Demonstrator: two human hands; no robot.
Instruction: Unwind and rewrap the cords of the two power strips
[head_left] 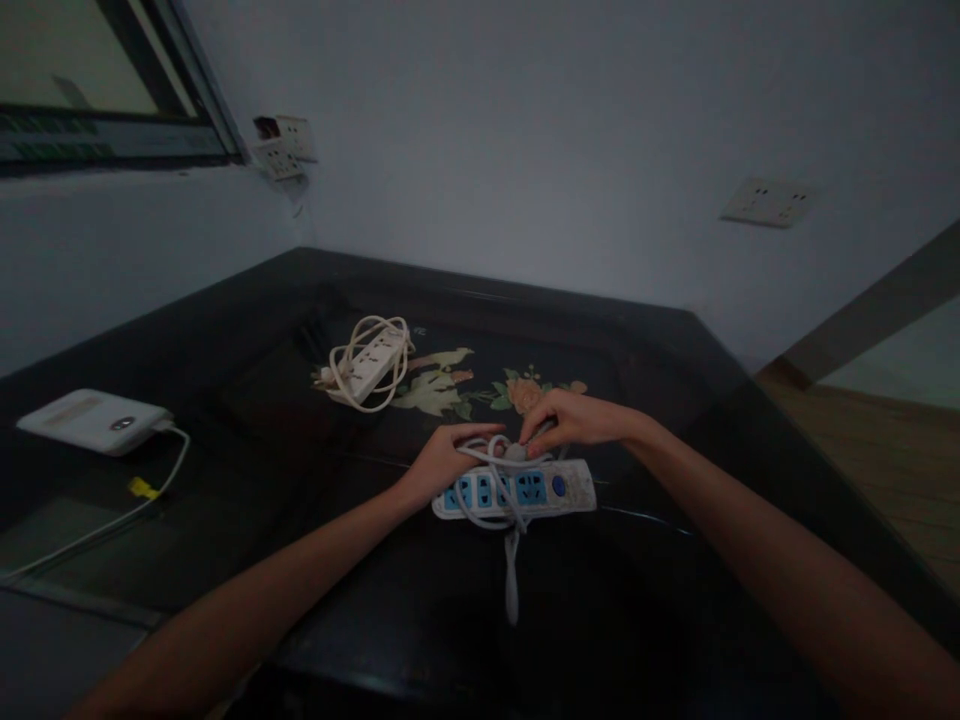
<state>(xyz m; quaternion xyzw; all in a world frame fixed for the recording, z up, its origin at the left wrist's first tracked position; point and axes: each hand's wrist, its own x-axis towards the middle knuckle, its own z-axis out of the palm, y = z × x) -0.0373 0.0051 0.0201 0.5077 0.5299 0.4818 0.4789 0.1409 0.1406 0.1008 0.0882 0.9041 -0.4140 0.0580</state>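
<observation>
A white power strip [577,487] with blue socket panels lies on the dark table in front of me. Its grey cord [512,580] is looped around the middle, with a loop hanging toward me. My left hand [448,458] grips the strip's left part from behind, its fingers reaching along the back edge among the cord loops. Above the strip, my right hand [564,420] has thumb and fingers pinched on the grey plug [516,453] at the end of the cord. The right fingertips partly cover that plug.
Farther back left on the table [645,340] lies a second white power strip [375,362] wrapped in its cord. A white device [94,420] with a plugged-in cable [112,522] sits at far left. Wall sockets [769,202] are on the wall behind.
</observation>
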